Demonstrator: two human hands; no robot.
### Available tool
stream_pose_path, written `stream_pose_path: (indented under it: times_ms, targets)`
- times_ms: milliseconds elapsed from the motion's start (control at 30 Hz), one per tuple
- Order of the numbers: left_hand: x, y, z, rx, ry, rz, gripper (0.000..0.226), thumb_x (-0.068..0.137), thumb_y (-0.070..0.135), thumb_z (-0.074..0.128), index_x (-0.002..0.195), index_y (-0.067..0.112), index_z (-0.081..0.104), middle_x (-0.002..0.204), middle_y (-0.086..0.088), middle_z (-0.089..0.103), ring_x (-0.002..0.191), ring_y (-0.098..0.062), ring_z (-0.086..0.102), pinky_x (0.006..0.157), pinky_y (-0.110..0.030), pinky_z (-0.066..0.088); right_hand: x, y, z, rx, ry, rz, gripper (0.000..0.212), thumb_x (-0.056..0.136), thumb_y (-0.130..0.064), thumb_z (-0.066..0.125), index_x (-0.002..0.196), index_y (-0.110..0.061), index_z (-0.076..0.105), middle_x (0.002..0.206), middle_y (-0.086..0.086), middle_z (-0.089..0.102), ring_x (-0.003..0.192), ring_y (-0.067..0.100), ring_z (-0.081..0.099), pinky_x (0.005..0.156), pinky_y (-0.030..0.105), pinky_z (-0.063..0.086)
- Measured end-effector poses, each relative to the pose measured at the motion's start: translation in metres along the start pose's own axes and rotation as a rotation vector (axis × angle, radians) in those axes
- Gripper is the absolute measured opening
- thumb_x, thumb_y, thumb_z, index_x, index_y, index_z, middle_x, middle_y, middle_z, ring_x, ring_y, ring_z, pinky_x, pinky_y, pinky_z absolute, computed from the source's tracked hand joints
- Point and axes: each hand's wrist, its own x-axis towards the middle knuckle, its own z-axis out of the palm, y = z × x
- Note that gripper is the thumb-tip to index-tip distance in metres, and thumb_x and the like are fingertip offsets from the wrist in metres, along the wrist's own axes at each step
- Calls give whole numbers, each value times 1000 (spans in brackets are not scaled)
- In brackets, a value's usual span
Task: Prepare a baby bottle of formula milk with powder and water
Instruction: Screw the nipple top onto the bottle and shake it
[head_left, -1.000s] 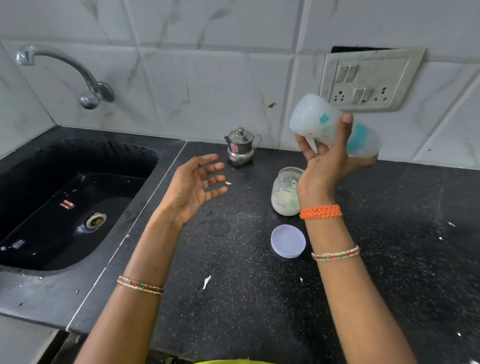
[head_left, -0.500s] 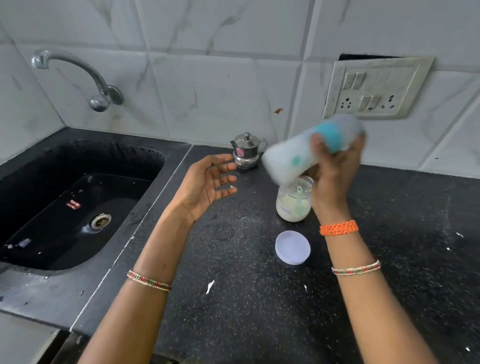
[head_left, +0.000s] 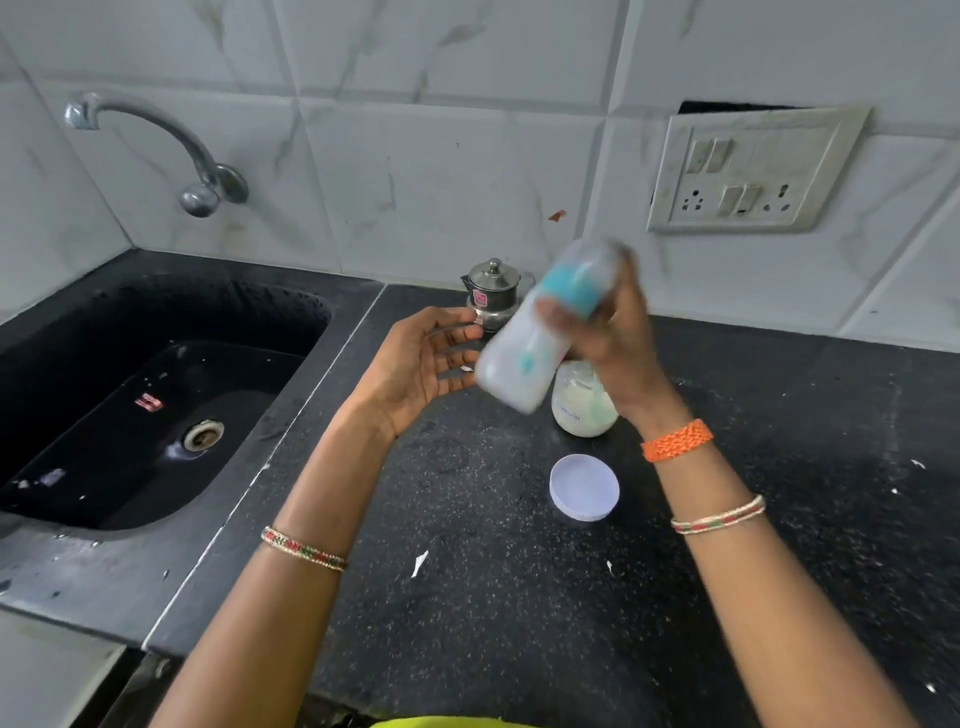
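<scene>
head view: right hand (head_left: 610, 332) grips a blurred baby bottle (head_left: 540, 338) by its teal collar, base tilted down-left; left hand (head_left: 421, 364) open, palm beside the base; formula jar (head_left: 582, 410) and lid (head_left: 584, 487) on the black counter (head_left: 779, 519) below.

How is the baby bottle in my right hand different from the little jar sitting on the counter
The baby bottle is in the air, tilted and motion-blurred, gripped by the right hand; the jar stands upright on the counter, untouched. The bottle is tall with a teal collar fitted; the jar is short and open, its lid lying beside it. Both are translucent with whitish contents.
</scene>
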Motion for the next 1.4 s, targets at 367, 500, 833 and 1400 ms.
stream_pose_path:
  times_ms: [367, 500, 833, 1400]
  targets:
    - [-1, -4, 0, 114, 0, -82, 21, 91, 24, 43, 98, 15, 61, 91, -2, 61, 76, -15, 56, 71, -34, 50, 13, 5, -14, 218, 92, 153, 59, 65, -27, 80, 112, -17, 46, 92, -4, 61, 80, 10, 65, 56, 31, 55]
    - [-2, -10, 5, 53, -76, -265, 34, 95, 38, 39, 108, 12, 57, 96, -9, 61, 78, -22, 61, 68, -38, 57, 9, 8, -5, 375, 59, 236, 58, 72, -32, 80, 113, -21, 40, 102, 0, 61, 90, 13, 66, 64, 40, 57]
    - [-6, -14, 14, -53, -113, -123, 28, 98, 18, 38, 118, 4, 52, 101, -13, 61, 83, -21, 60, 66, -33, 54, -8, 11, 7, -178, -322, 360, 66, 87, -23, 66, 138, -28, 23, 126, -1, 49, 117, 17, 55, 88, 38, 56]
    - [-2, -9, 5, -398, 87, 78, 47, 97, 35, 29, 134, 11, 46, 135, -7, 55, 128, -18, 48, 111, -33, 31, -12, 0, 9, 520, 21, 279, 56, 56, -25, 82, 106, -9, 60, 98, 6, 72, 90, 24, 70, 61, 39, 59]
